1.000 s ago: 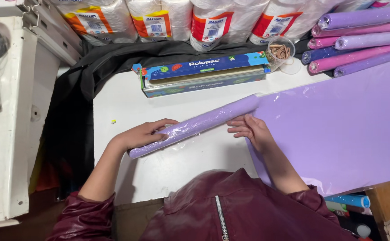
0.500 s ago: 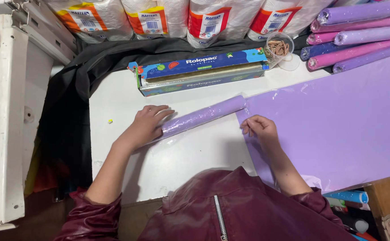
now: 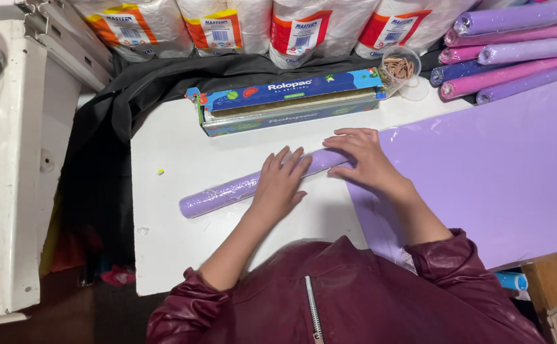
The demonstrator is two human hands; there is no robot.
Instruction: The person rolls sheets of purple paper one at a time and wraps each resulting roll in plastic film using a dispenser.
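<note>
Since a moment before, both hands had drawn together. The left hand (image 3: 280,185) and right hand (image 3: 362,159) lay flat, fingers spread, on the lilac roll (image 3: 227,191), which lay mid-desk (image 3: 164,255), its long axis slanting from the near-left up toward the far-right corner.

Both palms flat on the lilac roll (image 3: 227,192), left hand (image 3: 282,185) and right hand (image 3: 364,159) side by side, just below the film box (image 3: 291,102).
</note>
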